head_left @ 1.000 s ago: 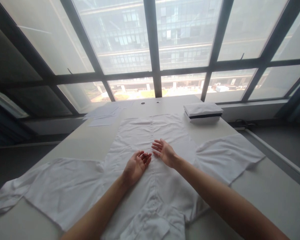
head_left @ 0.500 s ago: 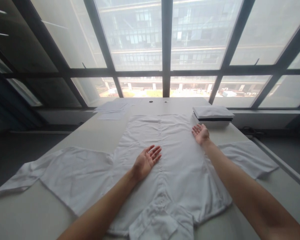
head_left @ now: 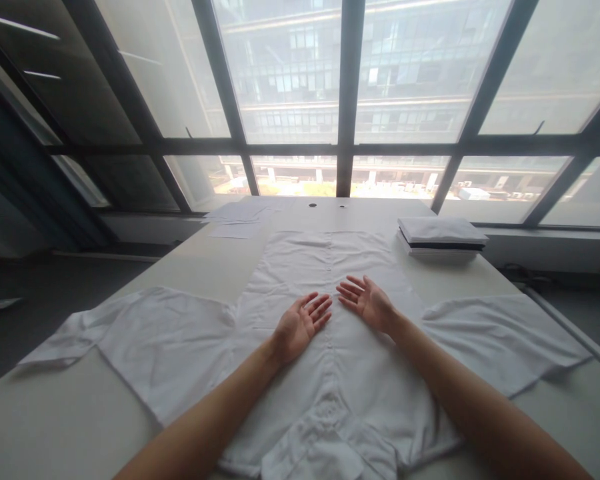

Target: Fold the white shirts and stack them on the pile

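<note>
A white button-up shirt (head_left: 280, 280) lies spread front up on the table, its collar toward me and its hem toward the window. Its sleeves reach out to either side, the left one bent near its end. My left hand (head_left: 303, 325) is over the shirt just left of the button line, palm up and fingers apart, holding nothing. Just right of the buttons is my right hand (head_left: 367, 303), also palm up with fingers spread and nothing in it. Whether either hand touches the cloth, I cannot tell.
On the white table (head_left: 190, 267), a stack of folded cloth (head_left: 443, 233) with a dark layer stands at the back right. Loose paper sheets (head_left: 235, 219) lie at the back left. Large windows (head_left: 295, 73) rise behind the table's far edge.
My right hand has moved left and nearer to me, from the shirt's right edge to beside the button line. My left hand stays about where it was. The view has shifted slightly.
</note>
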{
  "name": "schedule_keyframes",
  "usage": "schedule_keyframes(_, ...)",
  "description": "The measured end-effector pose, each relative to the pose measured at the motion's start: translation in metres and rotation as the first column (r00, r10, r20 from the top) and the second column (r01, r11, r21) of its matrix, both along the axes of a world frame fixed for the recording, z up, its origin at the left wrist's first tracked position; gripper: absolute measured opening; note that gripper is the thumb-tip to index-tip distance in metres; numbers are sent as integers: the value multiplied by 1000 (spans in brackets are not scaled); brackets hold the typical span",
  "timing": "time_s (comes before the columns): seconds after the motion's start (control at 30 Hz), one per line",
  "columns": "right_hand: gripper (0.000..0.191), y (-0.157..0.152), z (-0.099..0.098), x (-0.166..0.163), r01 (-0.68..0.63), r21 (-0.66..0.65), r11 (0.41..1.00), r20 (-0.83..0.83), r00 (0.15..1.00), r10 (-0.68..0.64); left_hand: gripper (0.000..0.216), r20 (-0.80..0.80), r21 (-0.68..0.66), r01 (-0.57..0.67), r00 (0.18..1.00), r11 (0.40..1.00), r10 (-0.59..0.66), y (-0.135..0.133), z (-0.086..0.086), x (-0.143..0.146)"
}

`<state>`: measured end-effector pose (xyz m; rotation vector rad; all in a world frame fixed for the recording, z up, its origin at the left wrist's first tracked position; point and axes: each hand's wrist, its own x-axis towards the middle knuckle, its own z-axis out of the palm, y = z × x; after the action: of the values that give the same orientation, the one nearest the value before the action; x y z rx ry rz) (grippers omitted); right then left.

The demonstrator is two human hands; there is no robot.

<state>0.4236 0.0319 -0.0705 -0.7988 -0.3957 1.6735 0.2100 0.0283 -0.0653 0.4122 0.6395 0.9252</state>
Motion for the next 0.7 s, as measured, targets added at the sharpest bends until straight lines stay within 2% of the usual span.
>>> schedule_keyframes(0.13,41,4,-9,9,13,5,1000,-121,993,-12,22,-9,-10,3,1000,1000,-3,1,0,-1)
schedule_keyframes(0.5,40,0,-4,8,19,-25,1000,-172,985,-23,23,-9,-12,4,1000,1000,-5,0,1,-1)
schedule_keyframes(0.7,51,-2,-5,10,66,40,997,-240,969,-55,22,-14,-16,-4,1000,1000,4,1,1,-1)
